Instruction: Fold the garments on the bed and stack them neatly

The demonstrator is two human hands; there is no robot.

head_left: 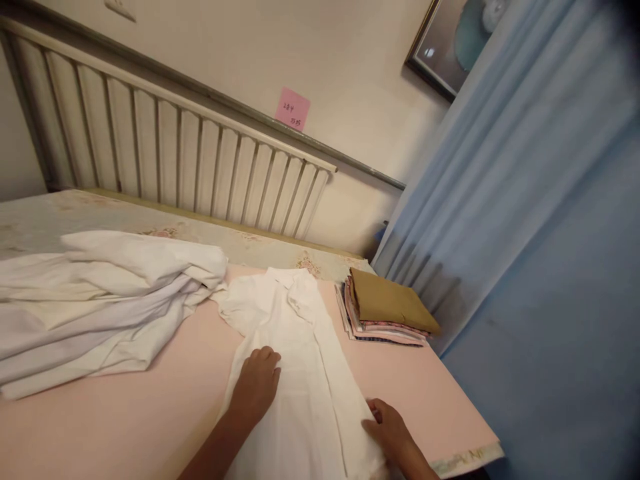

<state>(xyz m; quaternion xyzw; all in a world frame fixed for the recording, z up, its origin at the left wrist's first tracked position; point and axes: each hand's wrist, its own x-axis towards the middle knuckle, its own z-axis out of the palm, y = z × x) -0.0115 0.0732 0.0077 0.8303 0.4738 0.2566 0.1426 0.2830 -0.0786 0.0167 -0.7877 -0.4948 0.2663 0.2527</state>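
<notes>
A long white shirt (295, 373) lies lengthwise on the pink cloth, collar at the far end. One sleeve spreads out on its left, and a long folded edge runs down its right side. My left hand (256, 385) rests on the shirt's left part, its fingers curled down into the fabric; the fingertips are hidden. At the shirt's lower right edge, my right hand (393, 430) pinches the cloth between thumb and fingers. The near end of the shirt runs out of view.
A heap of rumpled white cloth (115, 293) lies at left. Folded fabrics (395, 307), mustard on top, are stacked at right. Pink cloth (150, 413) covers much of the flower-patterned surface (215, 233). A radiator (185, 160) stands behind; a blue curtain (525, 200) hangs at right.
</notes>
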